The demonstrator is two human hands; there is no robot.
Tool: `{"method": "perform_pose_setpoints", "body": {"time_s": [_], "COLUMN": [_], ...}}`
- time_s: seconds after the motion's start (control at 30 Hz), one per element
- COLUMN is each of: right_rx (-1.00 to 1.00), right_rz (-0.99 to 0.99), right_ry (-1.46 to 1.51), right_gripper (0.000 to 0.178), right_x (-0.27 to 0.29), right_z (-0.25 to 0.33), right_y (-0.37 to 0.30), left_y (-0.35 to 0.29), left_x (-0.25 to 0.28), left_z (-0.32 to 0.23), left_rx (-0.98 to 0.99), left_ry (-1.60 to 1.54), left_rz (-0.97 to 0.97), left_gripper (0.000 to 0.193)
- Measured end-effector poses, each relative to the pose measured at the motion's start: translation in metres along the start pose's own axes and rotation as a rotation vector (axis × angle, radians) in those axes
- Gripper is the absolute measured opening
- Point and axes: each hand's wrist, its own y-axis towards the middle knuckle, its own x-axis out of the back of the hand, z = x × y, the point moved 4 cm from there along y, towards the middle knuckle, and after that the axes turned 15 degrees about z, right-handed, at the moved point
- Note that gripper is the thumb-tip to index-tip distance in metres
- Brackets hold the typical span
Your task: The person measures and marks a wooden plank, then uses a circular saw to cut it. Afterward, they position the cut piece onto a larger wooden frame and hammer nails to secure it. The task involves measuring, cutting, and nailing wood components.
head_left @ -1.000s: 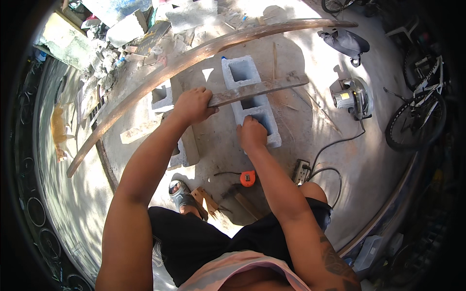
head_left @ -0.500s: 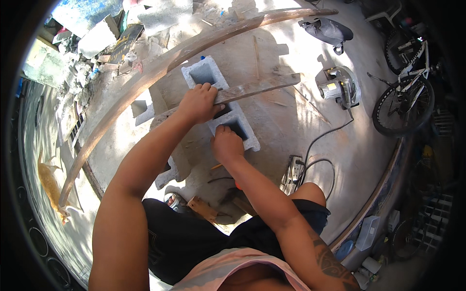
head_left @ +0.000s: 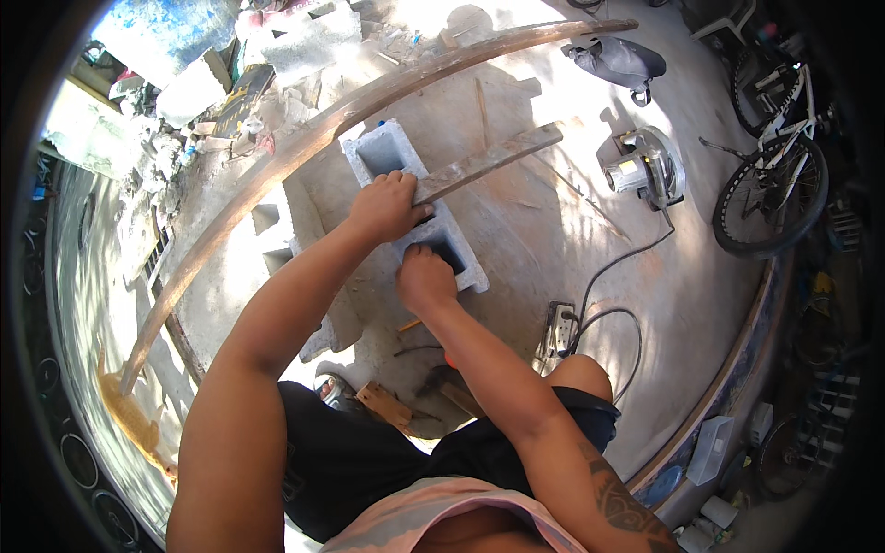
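Leftward, away from the thin stick (head_left: 481,112) on the floor, your gray hollow block (head_left: 446,216) has shifted since a second ago, along with both your hands. Your left hand (head_left: 389,207) grips the near end of the short plank (head_left: 493,164), which reaches across the block and out past its right side toward the circular saw (head_left: 645,169), well apart from it. Your right hand (head_left: 427,276) is curled against the block's near end, fingertips at the hole there, though how firmly it grips you cannot tell.
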Motion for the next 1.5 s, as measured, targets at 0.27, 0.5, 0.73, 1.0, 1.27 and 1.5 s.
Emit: {"method": "perform_pose_setpoints", "body": {"time_s": [0.27, 0.5, 0.73, 1.0, 1.27, 1.5], "right_rx": [-0.005, 0.186, -0.344, -0.153, -0.173, -0.08], "right_rz": [-0.03, -0.236, 0.035, 0.094, 0.117, 0.142], "right_ry": [0.043, 0.082, 0.299, 0.37, 0.273, 0.353], "right_gripper": [0.027, 0.033, 0.048, 0.056, 0.059, 0.057], "right_x": [-0.019, 0.065, 0.028, 0.031, 0.005, 0.003], "right_z": [0.019, 0.02, -0.064, -0.063, -0.028, -0.016], "right_y": [-0.016, -0.024, -0.013, -0.006, -0.016, -0.001], "left_y": [-0.016, -0.016, -0.015, -0.014, -0.043, -0.052], "left_x": [-0.004, -0.003, -0.009, -0.007, -0.008, -0.001], "left_z": [0.004, 0.01, 0.015, 0.017, 0.037, 0.054], "left_rx": [-0.009, -0.058, -0.176, -0.123, -0.114, -0.131], "left_ry": [-0.02, -0.003, -0.026, -0.014, -0.019, 0.047], "left_rz": [0.081, 0.057, -0.074, -0.005, 0.017, -0.022], "left_gripper": [0.05, 0.047, 0.044, 0.051, 0.054, 0.051]}}
